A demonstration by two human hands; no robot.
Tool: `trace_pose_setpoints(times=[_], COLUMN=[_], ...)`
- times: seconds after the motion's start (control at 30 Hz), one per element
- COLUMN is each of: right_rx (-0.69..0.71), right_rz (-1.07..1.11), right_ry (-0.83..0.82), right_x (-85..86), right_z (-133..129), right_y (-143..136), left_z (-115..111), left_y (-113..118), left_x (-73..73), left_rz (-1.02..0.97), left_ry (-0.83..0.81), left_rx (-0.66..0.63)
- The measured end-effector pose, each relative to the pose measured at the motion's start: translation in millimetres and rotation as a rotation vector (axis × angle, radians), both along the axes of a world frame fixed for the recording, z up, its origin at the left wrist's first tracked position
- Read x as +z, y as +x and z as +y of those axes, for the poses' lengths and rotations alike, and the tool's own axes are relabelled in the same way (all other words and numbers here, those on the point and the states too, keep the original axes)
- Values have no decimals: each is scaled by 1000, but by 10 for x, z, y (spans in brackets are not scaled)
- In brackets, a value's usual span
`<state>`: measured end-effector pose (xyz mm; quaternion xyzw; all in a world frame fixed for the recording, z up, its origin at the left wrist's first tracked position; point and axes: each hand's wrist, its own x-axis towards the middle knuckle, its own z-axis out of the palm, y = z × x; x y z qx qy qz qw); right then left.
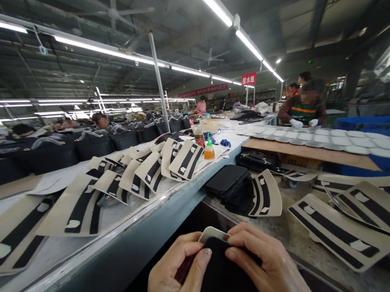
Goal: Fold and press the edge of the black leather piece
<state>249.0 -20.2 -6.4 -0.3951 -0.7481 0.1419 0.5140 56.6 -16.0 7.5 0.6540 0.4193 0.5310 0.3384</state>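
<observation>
Low in the view, both hands hold one black piece (pixel 225 273) with a beige backing whose rounded corner shows at its top edge. The left hand (pixel 174 283) closes its grip on the piece's left side, thumb pressed flat on the black face. The right hand (pixel 270 268) pinches the right side, thumb lying on the face with its tip just beside the left thumb. The piece sits in front of the desk (pixel 126 218), below its edge and apart from it.

On the desk lies a row of beige panels (pixel 142 174) with black stripes, overlapping one another. Behind them stand an orange bottle (pixel 209 150) and a jar (pixel 199 138), close together. To the right, on a lower surface, a stack of black pieces (pixel 230 184) touches a striped panel (pixel 266 194), and more striped panels (pixel 343 232) lie further right. A person in white gloves (pixel 302 107) works at a board covered with pale ovals (pixel 319 135).
</observation>
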Motion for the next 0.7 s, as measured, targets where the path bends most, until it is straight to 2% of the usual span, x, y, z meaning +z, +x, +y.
trace_pose_setpoints(times=[0.13,0.23,0.37,0.5,0.7], right_rx=[2,35,4,-56,-66], right_rz=[-22,-2,53,82,80], right_ry=[27,-5,-67,-75,-34], right_x=[-6,17,38,35,9], right_z=[-30,-68,-116,-166,-231], right_y=[-5,-2,-10,-9,32], left_z=[-1,-84,-220,-283,-312], left_y=[-48,-24,43,56,55], left_x=[-23,54,167,176,148], left_rz=[-55,-141,-273,-283,-246], left_ry=[-90,-178,-250,-245,-266], left_rx=[-36,-63,0,27,2])
